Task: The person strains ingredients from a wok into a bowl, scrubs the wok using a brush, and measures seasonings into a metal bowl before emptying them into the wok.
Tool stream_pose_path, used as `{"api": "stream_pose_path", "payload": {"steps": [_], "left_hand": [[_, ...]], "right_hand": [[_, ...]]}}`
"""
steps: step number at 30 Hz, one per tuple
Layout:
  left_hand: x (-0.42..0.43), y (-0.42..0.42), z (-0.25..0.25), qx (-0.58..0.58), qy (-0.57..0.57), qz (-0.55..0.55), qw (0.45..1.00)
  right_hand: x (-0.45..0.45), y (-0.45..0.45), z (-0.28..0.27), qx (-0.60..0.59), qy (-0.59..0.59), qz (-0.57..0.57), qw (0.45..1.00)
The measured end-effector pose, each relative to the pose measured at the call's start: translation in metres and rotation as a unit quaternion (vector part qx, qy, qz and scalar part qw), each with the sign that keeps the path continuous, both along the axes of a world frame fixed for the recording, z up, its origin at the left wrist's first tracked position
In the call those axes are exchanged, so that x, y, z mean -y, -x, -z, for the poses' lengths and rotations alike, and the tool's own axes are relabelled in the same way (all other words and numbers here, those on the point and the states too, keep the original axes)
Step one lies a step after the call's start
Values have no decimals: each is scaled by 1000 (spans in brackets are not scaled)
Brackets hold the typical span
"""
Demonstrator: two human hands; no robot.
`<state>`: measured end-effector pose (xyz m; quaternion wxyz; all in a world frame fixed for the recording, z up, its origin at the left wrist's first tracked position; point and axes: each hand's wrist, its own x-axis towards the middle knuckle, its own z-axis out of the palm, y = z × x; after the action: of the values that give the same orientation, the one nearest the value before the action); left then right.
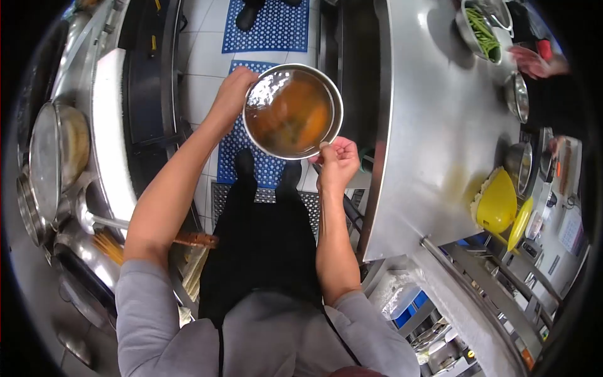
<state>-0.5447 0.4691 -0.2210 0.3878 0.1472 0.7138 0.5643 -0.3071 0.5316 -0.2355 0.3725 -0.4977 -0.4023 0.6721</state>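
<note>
While the left hand (237, 87) grips the upper-left rim of a round metal bowl (340, 105), the right hand (339, 161) pinches its lower-right edge, thumb on top, so both sets of fingers hold it. The bowl is at the upper centre of the frame, with brownish-orange liquid (292, 116) inside, above a blue mat (267, 171). At upper right, green beans (482, 34) lie near another person's hand (531, 61).

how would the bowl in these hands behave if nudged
The bowl is likely heavy for its size, given the liquid inside. With its open top, it could slosh if jolted. Its shiny metal look suggests stiffness.
</note>
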Motion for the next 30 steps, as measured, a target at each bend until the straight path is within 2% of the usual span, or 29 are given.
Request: {"api": "stream_pose_path", "payload": {"steps": [5,11,16,17,20,21,28,30], "left_hand": [[-56,7,69,-27,-23,62,997],[-123,-1,113,-7,-4,120,993],[-169,-7,126,-15,-23,142,990],[-178,-10,127,17,-6,129,992],[-202,-10,142,-33,-37,139,989],[-207,-8,136,47,-35,152,987],[-219,-6,119,110,-80,107,985],[-200,-1,114,88,-59,148,983]], "right_hand": [[-32,-6,58,6,16,58,998],[-71,-13,95,82,52,136,986],[-93,-6,106,103,23,162,981],[-97,-8,115,103,18,170,980],[-110,-7,126,96,28,200,975],[-113,-6,126,96,36,210,972],[-132,6,128,31,93,240,966],[-137,12,130,7,96,243,965]]}}
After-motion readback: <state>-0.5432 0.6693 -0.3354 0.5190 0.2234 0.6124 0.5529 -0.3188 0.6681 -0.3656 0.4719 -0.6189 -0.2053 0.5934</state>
